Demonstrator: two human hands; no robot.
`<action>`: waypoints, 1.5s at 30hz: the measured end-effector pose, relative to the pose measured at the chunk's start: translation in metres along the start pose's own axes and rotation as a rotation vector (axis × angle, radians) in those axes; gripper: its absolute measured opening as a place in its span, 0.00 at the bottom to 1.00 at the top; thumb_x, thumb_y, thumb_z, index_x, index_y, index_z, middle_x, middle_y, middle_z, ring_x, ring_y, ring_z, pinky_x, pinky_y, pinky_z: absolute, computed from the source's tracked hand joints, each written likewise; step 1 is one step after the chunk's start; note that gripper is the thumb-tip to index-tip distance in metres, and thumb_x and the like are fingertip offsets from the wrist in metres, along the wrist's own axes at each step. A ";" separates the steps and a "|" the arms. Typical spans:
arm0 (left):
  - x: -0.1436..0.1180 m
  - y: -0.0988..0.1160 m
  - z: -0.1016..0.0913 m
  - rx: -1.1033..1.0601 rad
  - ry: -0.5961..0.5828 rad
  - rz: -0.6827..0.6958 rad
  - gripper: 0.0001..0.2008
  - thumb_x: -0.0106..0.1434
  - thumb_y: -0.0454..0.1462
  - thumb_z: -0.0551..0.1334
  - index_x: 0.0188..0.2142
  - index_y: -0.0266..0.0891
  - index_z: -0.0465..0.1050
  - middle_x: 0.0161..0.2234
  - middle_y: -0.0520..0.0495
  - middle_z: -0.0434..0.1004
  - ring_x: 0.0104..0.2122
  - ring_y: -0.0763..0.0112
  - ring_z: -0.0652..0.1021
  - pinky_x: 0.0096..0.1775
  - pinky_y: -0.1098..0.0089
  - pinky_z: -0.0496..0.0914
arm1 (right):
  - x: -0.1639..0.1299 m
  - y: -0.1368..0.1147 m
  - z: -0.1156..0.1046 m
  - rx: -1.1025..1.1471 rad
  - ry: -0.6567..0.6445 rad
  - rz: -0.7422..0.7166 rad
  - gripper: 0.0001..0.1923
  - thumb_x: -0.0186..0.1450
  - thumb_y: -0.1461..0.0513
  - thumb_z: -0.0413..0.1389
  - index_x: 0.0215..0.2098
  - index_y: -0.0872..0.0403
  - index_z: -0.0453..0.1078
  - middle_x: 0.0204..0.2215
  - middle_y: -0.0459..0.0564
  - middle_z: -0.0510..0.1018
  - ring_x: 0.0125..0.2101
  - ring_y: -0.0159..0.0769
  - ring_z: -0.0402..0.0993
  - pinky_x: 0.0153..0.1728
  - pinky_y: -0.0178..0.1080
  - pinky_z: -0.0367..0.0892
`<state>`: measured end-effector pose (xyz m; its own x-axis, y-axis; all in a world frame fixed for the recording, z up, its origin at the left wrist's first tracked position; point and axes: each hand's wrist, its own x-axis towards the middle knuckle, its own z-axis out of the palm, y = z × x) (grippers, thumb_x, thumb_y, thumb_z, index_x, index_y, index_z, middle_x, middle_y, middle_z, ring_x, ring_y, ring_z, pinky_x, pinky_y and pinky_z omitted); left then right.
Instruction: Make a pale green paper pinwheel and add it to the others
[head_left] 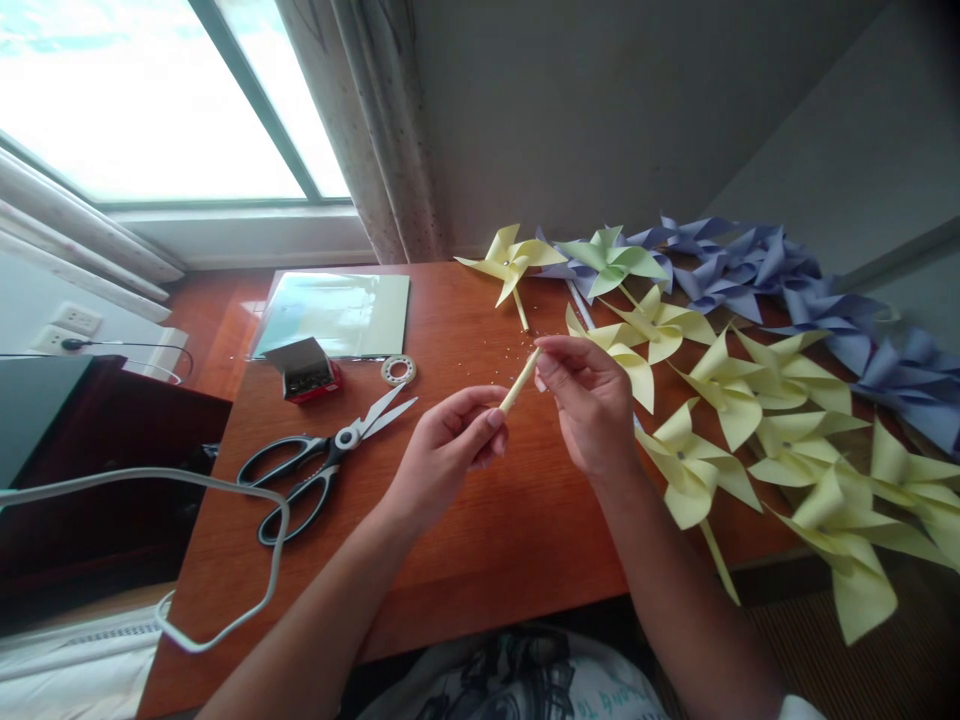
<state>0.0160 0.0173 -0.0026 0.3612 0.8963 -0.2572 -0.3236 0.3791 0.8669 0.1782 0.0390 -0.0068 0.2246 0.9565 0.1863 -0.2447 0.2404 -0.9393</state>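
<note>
Both hands meet over the middle of the wooden counter (pixel 480 540), working a thin rolled stick of pale yellow paper (pixel 520 381) between them. The stick slants upward from the left hand (pixel 450 450) to the right hand (pixel 589 400), held clear of the counter rather than lying on it. To do this well, it seems best to keep the roll tight by turning it with small twists at both ends at once, with light pressure, since so slim a paper tube would likely kink or unwind if squeezed hard or bent. The left fingers (pixel 491 420) are curled in and pressed together, pinching the lower end of the stick between thumb and forefinger. The right fingers (pixel 551 352) are likewise closed on the upper end, the tips nearly meeting round it; the remaining fingers are folded toward the palm. Neither hand touches anything else. To the left of the stick lie black-handled scissors (pixel 315 475) with the blades apart, and beyond them a small open box (pixel 306 370), a little roll of tape (pixel 398 370) and a glossy sheet of pale green paper (pixel 334 312). To the right of the stick, a heap of finished yellow pinwheels (pixel 787 420) spreads across the counter's edge, with blue pinwheels (pixel 750 265) farther back against the wall. Small specks are strewn on the counter just behind the stick. A grey cable (pixel 225 560) loops off the counter's left side.
</note>
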 end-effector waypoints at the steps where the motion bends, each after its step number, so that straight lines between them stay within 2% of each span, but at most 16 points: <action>1: 0.000 0.000 0.000 -0.010 -0.009 0.002 0.16 0.63 0.42 0.70 0.46 0.35 0.77 0.23 0.53 0.72 0.22 0.80 0.66 0.26 0.79 0.58 | 0.000 0.000 0.000 0.002 -0.001 0.010 0.07 0.63 0.62 0.66 0.41 0.47 0.81 0.31 0.43 0.79 0.30 0.30 0.71 0.32 0.34 0.69; 10: -0.003 0.001 -0.002 0.048 -0.107 -0.012 0.16 0.67 0.43 0.66 0.49 0.34 0.78 0.23 0.53 0.70 0.23 0.80 0.65 0.25 0.78 0.56 | -0.001 0.000 0.000 -0.063 -0.035 -0.031 0.08 0.63 0.63 0.66 0.41 0.47 0.81 0.34 0.44 0.82 0.34 0.31 0.76 0.38 0.34 0.73; 14: -0.006 0.004 -0.002 0.109 -0.171 0.014 0.15 0.70 0.43 0.62 0.48 0.34 0.77 0.24 0.52 0.71 0.23 0.78 0.68 0.26 0.75 0.61 | -0.003 -0.005 0.001 -0.181 -0.104 -0.088 0.09 0.65 0.65 0.63 0.43 0.47 0.81 0.36 0.45 0.81 0.37 0.32 0.77 0.38 0.35 0.74; 17: -0.005 0.005 -0.002 0.196 -0.139 0.095 0.14 0.71 0.44 0.61 0.43 0.33 0.76 0.27 0.49 0.74 0.28 0.73 0.73 0.32 0.72 0.68 | -0.007 -0.009 0.003 -0.295 -0.203 -0.143 0.09 0.67 0.66 0.61 0.43 0.48 0.80 0.35 0.45 0.80 0.35 0.32 0.76 0.36 0.36 0.73; 21: -0.002 0.003 -0.003 0.284 -0.041 0.257 0.11 0.70 0.42 0.62 0.37 0.35 0.73 0.31 0.48 0.74 0.32 0.72 0.74 0.37 0.72 0.69 | -0.014 -0.010 0.006 -0.464 -0.280 -0.271 0.14 0.67 0.68 0.60 0.49 0.47 0.77 0.34 0.45 0.80 0.34 0.32 0.77 0.38 0.38 0.75; 25: -0.003 -0.001 -0.006 0.320 0.000 0.359 0.08 0.70 0.39 0.62 0.37 0.36 0.74 0.31 0.49 0.72 0.32 0.73 0.71 0.36 0.73 0.68 | -0.021 -0.008 0.008 -0.459 -0.240 -0.356 0.25 0.66 0.70 0.61 0.58 0.44 0.71 0.36 0.44 0.82 0.34 0.33 0.79 0.41 0.40 0.77; 28: -0.004 -0.001 -0.008 0.371 -0.030 0.451 0.05 0.70 0.36 0.62 0.40 0.37 0.77 0.33 0.47 0.72 0.34 0.71 0.72 0.37 0.71 0.68 | -0.023 -0.010 0.009 -0.489 -0.209 -0.511 0.30 0.64 0.72 0.62 0.60 0.43 0.70 0.37 0.44 0.84 0.34 0.34 0.79 0.41 0.42 0.78; 31: -0.005 0.003 -0.008 0.449 -0.048 0.586 0.07 0.69 0.31 0.62 0.43 0.39 0.79 0.34 0.47 0.73 0.34 0.71 0.73 0.37 0.71 0.69 | -0.024 -0.014 0.010 -0.529 -0.205 -0.695 0.34 0.62 0.74 0.63 0.62 0.45 0.67 0.38 0.47 0.85 0.34 0.36 0.80 0.39 0.43 0.79; 34: -0.007 0.008 -0.006 0.499 -0.058 0.686 0.10 0.68 0.28 0.61 0.45 0.39 0.79 0.34 0.47 0.74 0.33 0.72 0.74 0.35 0.72 0.69 | -0.026 -0.017 0.011 -0.547 -0.179 -0.812 0.34 0.61 0.74 0.64 0.63 0.48 0.67 0.37 0.49 0.85 0.33 0.38 0.81 0.35 0.43 0.80; 41: -0.011 0.010 -0.005 0.548 -0.070 0.724 0.10 0.67 0.28 0.61 0.44 0.39 0.79 0.34 0.46 0.73 0.32 0.70 0.74 0.35 0.70 0.70 | -0.031 -0.018 0.009 -0.563 -0.196 -0.860 0.38 0.59 0.73 0.65 0.66 0.52 0.64 0.31 0.50 0.85 0.29 0.39 0.78 0.30 0.43 0.79; 45: -0.011 0.008 -0.007 0.555 -0.079 0.735 0.11 0.67 0.28 0.62 0.45 0.40 0.79 0.34 0.46 0.73 0.33 0.70 0.74 0.35 0.70 0.71 | -0.030 -0.020 0.009 -0.550 -0.209 -0.866 0.36 0.59 0.73 0.65 0.64 0.52 0.65 0.30 0.49 0.84 0.28 0.39 0.78 0.28 0.43 0.78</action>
<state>0.0033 0.0122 0.0044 0.2963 0.8418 0.4511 -0.0367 -0.4620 0.8861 0.1676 0.0068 0.0091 -0.0619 0.5151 0.8549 0.3970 0.7985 -0.4525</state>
